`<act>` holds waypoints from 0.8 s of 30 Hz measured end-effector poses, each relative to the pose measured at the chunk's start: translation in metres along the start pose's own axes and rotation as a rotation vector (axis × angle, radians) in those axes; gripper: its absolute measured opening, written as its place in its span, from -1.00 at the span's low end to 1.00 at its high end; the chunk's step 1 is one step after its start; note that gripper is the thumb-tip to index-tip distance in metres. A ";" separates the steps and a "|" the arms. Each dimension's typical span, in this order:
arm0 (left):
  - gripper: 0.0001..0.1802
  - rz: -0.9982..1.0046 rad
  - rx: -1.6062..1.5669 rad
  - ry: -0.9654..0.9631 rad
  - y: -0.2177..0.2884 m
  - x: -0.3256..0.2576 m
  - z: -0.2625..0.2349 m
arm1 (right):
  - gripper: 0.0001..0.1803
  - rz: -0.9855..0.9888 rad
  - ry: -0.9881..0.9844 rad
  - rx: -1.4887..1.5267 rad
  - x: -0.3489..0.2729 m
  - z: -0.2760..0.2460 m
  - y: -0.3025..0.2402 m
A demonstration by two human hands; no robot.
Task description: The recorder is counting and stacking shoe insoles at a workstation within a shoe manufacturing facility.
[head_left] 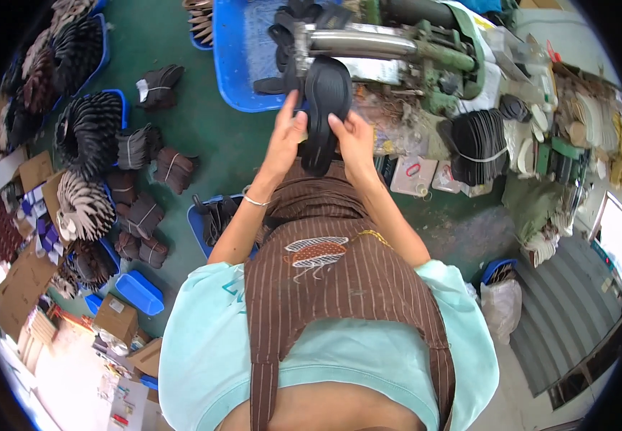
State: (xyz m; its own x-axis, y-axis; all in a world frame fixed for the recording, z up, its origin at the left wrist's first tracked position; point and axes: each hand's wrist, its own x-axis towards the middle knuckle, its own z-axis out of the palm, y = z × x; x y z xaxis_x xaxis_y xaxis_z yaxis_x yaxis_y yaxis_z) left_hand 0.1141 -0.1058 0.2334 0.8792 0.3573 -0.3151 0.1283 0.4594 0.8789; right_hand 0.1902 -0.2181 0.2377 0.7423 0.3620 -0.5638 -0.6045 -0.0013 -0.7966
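Leftward floor: a fanned stack of ridged black pieces (85,133) stands in a blue plastic bin; below it, a curved stack of cream-white pieces (82,206) leans in a ring-like arc.
Bundles: several tied dark bundles lie on the green floor (203,144), among them a black bundle with a white tag (158,86) and a reddish-brown bundle (174,170).
Lower left: a shallow blue rectangular tray (138,293) sits near a brown cardboard box (115,320).
Blue tub: a large blue plastic tub (235,57) stands beyond the hands, with black pieces at its right side.
Left hand: the bare left hand (284,140), a pale bracelet at its wrist, has thumb and forefinger at the sole's left edge; whether they grip it I cannot tell.
Sole: one long black shoe sole (327,90) is raised between the hands, broad end toward the machine, narrower end toward the brown striped apron (354,287).
Machine: a worn green machine with a shiny metal arm (368,44) lies just beyond the sole.
Right hand: the bare right hand (355,144) clamps the sole's right side, thumb on its face.
Right bench: a banded stack of black soles (477,144) rests near a pinkish tray (411,176).
Far right: a grey corrugated sheet (566,309) stands beside a whitish plastic bag (501,309).
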 end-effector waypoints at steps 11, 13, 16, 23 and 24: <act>-0.36 -0.369 0.379 0.139 -0.037 -0.015 0.026 | -0.09 -0.546 0.334 -1.072 0.000 -0.205 -0.031; -0.38 -0.378 0.481 0.105 -0.049 -0.013 0.050 | 0.21 -0.466 0.652 -1.402 0.006 -0.291 -0.047; -0.36 -0.426 0.435 0.017 -0.078 -0.001 0.097 | 0.34 -0.337 0.776 -1.588 0.023 -0.377 -0.063; -0.07 -0.558 0.387 -0.230 -0.159 0.039 0.261 | 0.28 -0.262 0.479 -1.318 0.052 -0.447 -0.075; -0.05 -0.533 0.412 -0.217 -0.172 0.047 0.285 | 0.23 -0.335 0.488 -1.181 0.040 -0.447 -0.085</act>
State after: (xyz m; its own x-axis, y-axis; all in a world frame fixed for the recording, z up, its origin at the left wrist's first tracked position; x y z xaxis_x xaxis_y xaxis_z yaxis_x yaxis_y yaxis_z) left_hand 0.2638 -0.3994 0.1697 0.7144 -0.0199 -0.6994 0.6922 0.1659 0.7024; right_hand 0.4010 -0.6205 0.1854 0.9831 0.1330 -0.1259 0.0568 -0.8748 -0.4811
